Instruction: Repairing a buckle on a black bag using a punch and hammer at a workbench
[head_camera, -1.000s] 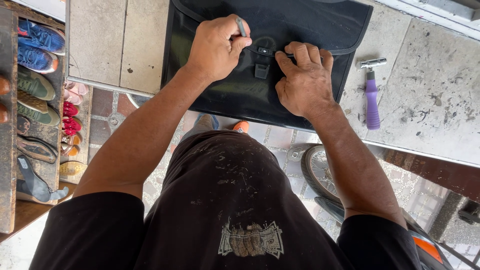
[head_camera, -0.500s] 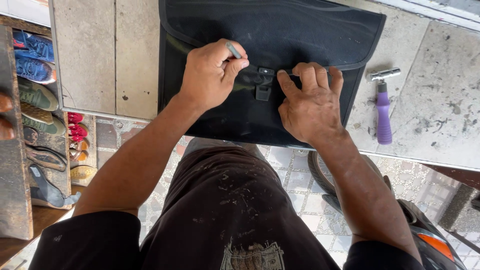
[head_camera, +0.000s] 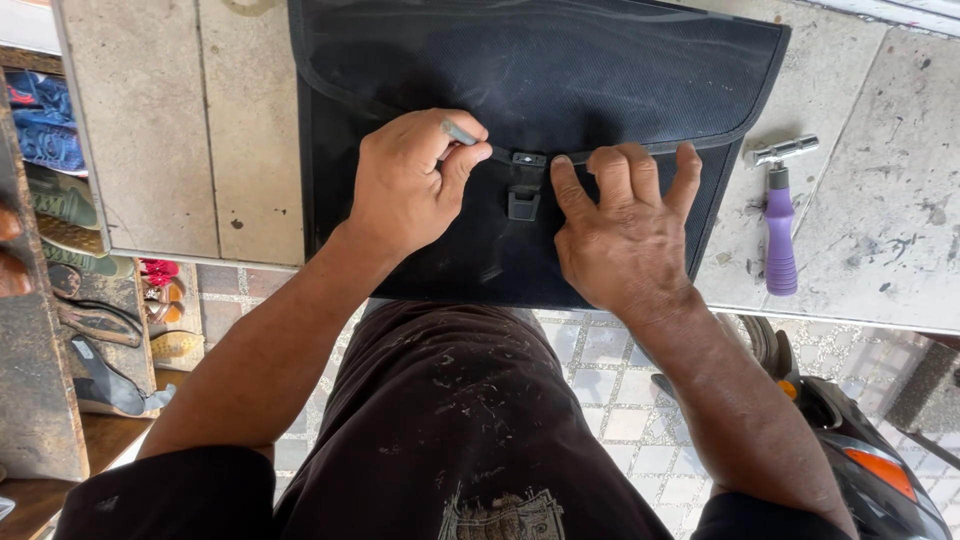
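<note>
The black bag (head_camera: 540, 110) lies flat on the tabletop (head_camera: 150, 130), long axis 9-to-3 o'clock, flap edge toward the person. Its buckle (head_camera: 525, 190) points to 6 o'clock. The left hand (head_camera: 410, 185), its fingers pinched closed on a small grey tool (head_camera: 460, 131), sits at the buckle's 9 o'clock, nearer. The right hand (head_camera: 625, 230), fingers spread flat, presses the bag at 3 o'clock.

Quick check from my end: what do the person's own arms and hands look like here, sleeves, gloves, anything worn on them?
Both hands are bare: no gloves, rings, watch or bands on the left hand or the right hand. The forearms are uncovered, and short black sleeves show only at the upper arms near the bottom edge. They belong to a dark brown-black shirt flecked with pale specks, with a pale printed emblem low on the front.
</note>
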